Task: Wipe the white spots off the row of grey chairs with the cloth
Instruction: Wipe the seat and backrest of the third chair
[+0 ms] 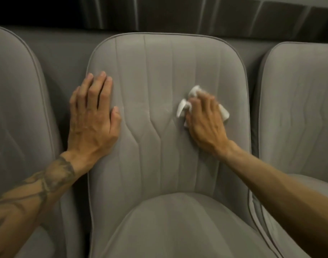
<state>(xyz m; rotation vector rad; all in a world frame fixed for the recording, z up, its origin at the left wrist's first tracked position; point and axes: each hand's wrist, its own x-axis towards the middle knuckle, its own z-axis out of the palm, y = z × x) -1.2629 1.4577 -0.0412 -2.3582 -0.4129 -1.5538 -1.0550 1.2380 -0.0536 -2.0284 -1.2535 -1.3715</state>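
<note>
We press cloth (181, 108) on chair (159, 62) with right hand (206, 123), fingers curled round it. Faint spot (149, 113) lies left of cloth, toward our flat, relaxed left hand (92, 116)

On the middle chair's backrest (165, 75), the right hand (206, 123) presses a crumpled white cloth (183, 107) right of centre; the left hand (93, 116) lies flat at its left edge.
</note>
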